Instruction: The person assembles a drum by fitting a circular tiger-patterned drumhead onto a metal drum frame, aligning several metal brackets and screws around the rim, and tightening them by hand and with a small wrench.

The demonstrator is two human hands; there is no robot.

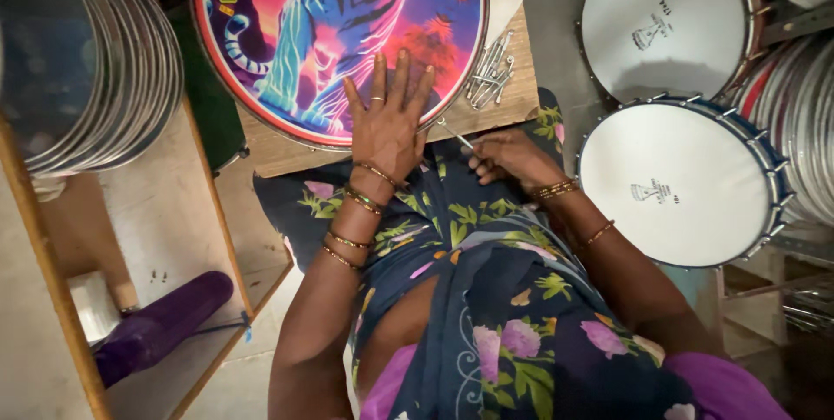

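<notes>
Hands at work on a tiger-print drum

A drum head printed with a tiger lies on the wooden tabletop. The left hand presses flat on its near rim, grip spread wide. The right hand pinches a thin metal rod beside loose rods

Two white drums are seen right of the wooden board: one drum beyond its far right corner, the other drum nearer, just beside the first. Stacks of metal hoops are leaned well to the left of the board, and more hoops are stacked past the white drums. A purple bottle is laid on a wooden shelf below and left of the board.
</notes>
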